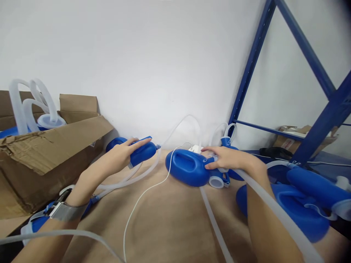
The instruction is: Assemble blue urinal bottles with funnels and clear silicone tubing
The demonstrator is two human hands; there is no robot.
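My left hand (123, 153) is closed around a blue urinal funnel (144, 153), its index finger stretched along the top. A clear nozzle with a pale tube leads off the funnel's right end. My right hand (226, 159) grips the neck of a blue urinal bottle (188, 168), which lies on its side with its handle slot facing me. Thumb and fingers meet around the cap end, partly hiding it. Below that hand sits a blue cup with a white rim (216, 182). A thick translucent hose (276, 212) passes over my right forearm.
At left, an open cardboard box (68, 146) holds blue bottles and looped hoses. More blue bottles (298, 208) lie at right beside a blue metal shelf frame (315, 135). A thin white cable (145, 191) and hoses cross the brown tabletop (161, 230). A white wall stands behind.
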